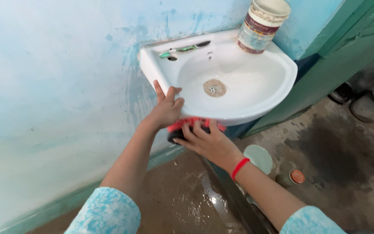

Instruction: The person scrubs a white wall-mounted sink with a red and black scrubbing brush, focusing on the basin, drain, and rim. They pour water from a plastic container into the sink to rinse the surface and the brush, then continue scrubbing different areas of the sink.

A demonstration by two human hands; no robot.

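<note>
Our left hand grips the washbasin rim; right hand clasps the red-bristled scrub brush. We advise firm, even pressure beneath.

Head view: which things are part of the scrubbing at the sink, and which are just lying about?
In use:
- white sink
- scrub brush with red bristles, under the sink's front edge
- right hand on the brush
- left hand on the sink rim

Lying about:
- tin on the sink corner
- green toothbrush
- round lid on the floor
- small jar
</note>
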